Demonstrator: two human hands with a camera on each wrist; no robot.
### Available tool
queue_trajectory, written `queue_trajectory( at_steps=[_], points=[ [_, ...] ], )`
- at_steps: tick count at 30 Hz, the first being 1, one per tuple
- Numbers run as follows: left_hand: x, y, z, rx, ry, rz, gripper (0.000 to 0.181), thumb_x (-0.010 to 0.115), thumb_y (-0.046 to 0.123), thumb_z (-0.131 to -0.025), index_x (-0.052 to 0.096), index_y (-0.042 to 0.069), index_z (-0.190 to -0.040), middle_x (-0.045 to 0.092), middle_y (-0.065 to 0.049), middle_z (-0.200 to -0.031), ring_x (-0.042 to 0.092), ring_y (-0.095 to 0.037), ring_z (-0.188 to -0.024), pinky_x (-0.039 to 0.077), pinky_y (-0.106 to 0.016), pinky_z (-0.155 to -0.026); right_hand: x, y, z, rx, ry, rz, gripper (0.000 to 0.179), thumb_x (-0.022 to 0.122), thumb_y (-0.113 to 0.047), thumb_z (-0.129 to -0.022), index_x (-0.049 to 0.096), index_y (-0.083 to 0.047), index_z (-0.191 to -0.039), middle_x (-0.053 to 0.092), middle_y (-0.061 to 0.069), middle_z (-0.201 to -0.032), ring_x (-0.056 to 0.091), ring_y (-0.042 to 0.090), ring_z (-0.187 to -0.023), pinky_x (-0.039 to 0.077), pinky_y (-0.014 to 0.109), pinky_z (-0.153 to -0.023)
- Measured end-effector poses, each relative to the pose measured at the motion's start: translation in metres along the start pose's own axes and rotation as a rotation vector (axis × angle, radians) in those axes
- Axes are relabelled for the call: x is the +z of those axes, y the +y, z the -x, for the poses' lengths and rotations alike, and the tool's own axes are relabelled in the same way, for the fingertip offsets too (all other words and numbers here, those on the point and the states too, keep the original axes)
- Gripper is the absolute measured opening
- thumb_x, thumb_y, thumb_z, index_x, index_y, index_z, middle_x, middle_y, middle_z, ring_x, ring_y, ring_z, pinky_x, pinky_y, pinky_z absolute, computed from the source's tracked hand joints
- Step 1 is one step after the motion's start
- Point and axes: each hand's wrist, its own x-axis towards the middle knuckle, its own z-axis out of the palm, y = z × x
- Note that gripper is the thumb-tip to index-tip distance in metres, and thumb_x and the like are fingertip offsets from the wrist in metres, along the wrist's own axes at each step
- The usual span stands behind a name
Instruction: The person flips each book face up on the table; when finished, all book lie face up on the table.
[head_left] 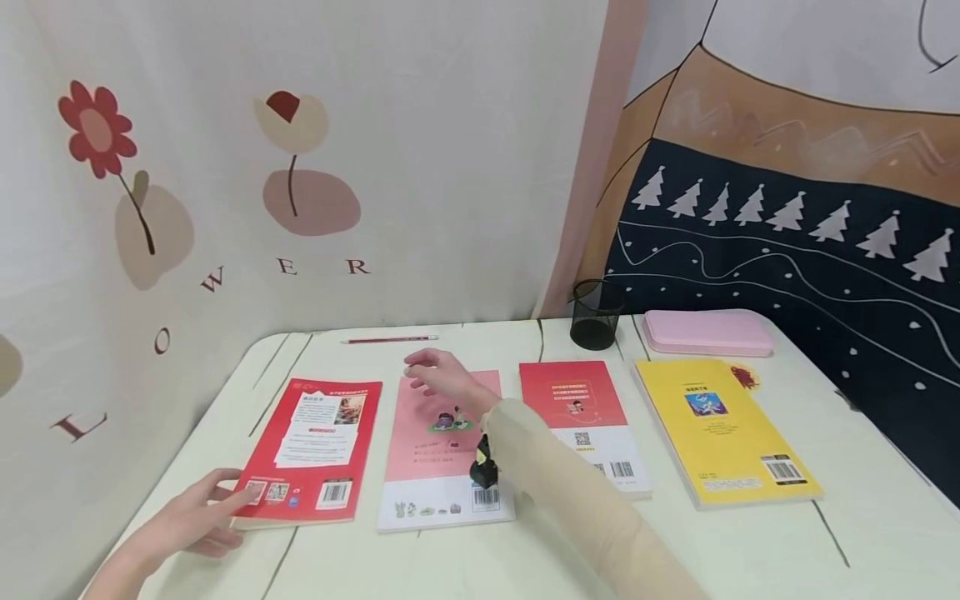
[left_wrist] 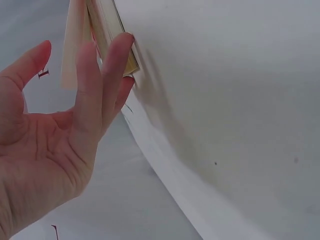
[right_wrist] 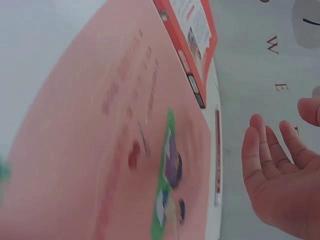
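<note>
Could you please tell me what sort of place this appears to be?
Probably a small desk or study corner: four books lie on a pale table, with a pencil and a pink case behind them, and printed curtains surround it.

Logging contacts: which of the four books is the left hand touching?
The red book at far left: the left hand touches its near left corner. The pink book, red-and-white book and yellow book lie clear of that hand.

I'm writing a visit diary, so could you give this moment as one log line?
left hand: touching red book, near-left corner | right hand: raised over pink-and-white book, holding nothing | pencil: lying beyond both books
</note>
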Motion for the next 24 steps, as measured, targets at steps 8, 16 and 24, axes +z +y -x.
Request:
queue_trajectory(
  at_steps=[8,16,24],
  points=[
    [-0.001,-0.003,0.0,0.002,-0.004,0.037,0.084,0.059,0.046,-0.079,0.016,-0.009,-0.126,0.044,-0.025,-0.106,0.061,-0.024,-0.072,0.051,-0.036,-0.066,0.04,0.009,-0.016,0.058,0.026,-0.076,0.032,0.057,-0.018,-0.086,0.054,-0.003,-0.114,0.059,-0.001,-0.094,0.058,0.02,-0.085,0.047,0.035,-0.074],
    [0.001,-0.006,-0.002,0.002,0.01,0.05,0.084,0.062,0.044,-0.078,0.017,-0.009,-0.126,0.046,-0.024,-0.105,0.061,-0.024,-0.073,0.051,-0.037,-0.066,0.068,0.01,-0.022,0.187,0.107,-0.074,0.035,0.062,-0.024,-0.082,0.055,-0.013,-0.115,0.057,-0.003,-0.099,0.058,0.017,-0.083,0.048,0.033,-0.071],
    [0.004,-0.008,-0.005,0.01,0.029,0.034,0.084,0.067,0.039,-0.075,0.02,-0.01,-0.124,0.046,-0.025,-0.105,0.061,-0.023,-0.072,0.051,-0.037,-0.066,0.075,0.014,-0.027,0.275,0.123,-0.064,0.047,0.065,-0.026,-0.079,0.05,-0.015,-0.123,0.054,-0.001,-0.11,0.057,0.015,-0.081,0.046,0.033,-0.076]
  ],
)
